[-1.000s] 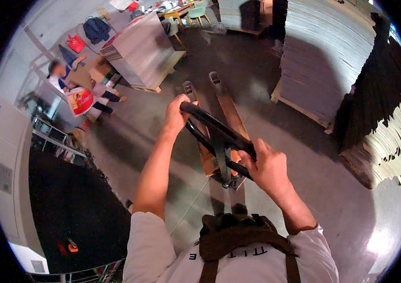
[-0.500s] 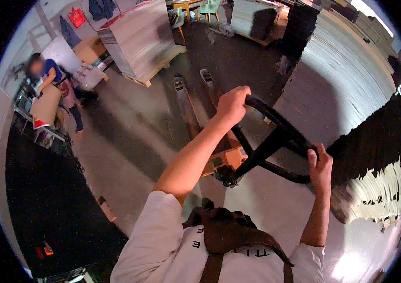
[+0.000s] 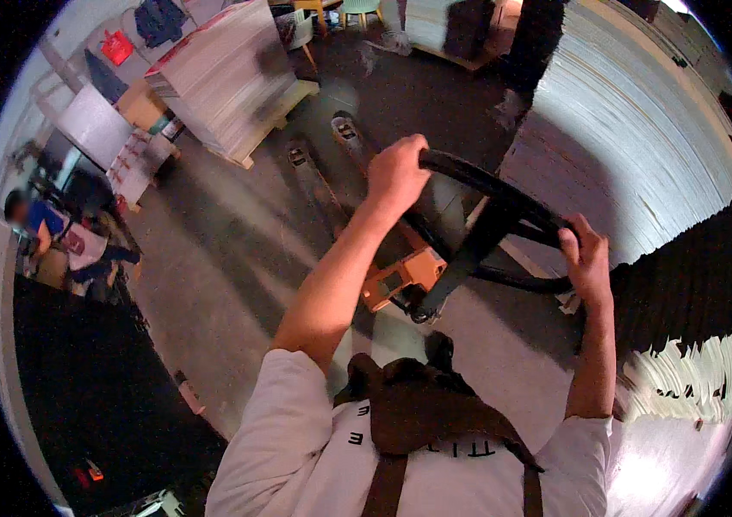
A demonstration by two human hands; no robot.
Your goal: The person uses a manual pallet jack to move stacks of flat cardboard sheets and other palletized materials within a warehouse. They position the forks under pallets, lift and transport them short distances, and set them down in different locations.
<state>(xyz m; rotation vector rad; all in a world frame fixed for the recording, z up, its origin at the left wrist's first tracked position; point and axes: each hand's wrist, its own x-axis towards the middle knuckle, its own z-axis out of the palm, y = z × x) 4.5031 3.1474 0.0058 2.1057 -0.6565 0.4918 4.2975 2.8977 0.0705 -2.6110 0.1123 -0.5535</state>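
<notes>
Both of my hands grip the black loop handle [image 3: 504, 191] of an orange pallet jack [image 3: 407, 276]. My left hand [image 3: 398, 177] is closed round the handle's far left corner. On its right side my right hand [image 3: 586, 257] is wrapped round the bar, thumb up. The jack's two forks [image 3: 319, 185] stretch away over the floor toward a tall stack of pale sheets [image 3: 224, 77]. That stack rests on a wooden pallet [image 3: 284, 121], and the fork tips lie short of it, with nothing on them.
High stacks of sheets [image 3: 633, 129] rise close on my right, with dark ragged-edged sheets [image 3: 676, 267] nearer. A black-topped table [image 3: 82, 379] runs along the left. A co-worker [image 3: 60, 228] in blue bends at its far end. Chairs [image 3: 359, 10] and another loaded pallet [image 3: 448, 30] are farther back.
The handle and my hands have shifted slightly left and away, and the forks have swung left. The co-worker has moved nearer along the left side and bends lower. My grip is unchanged.
</notes>
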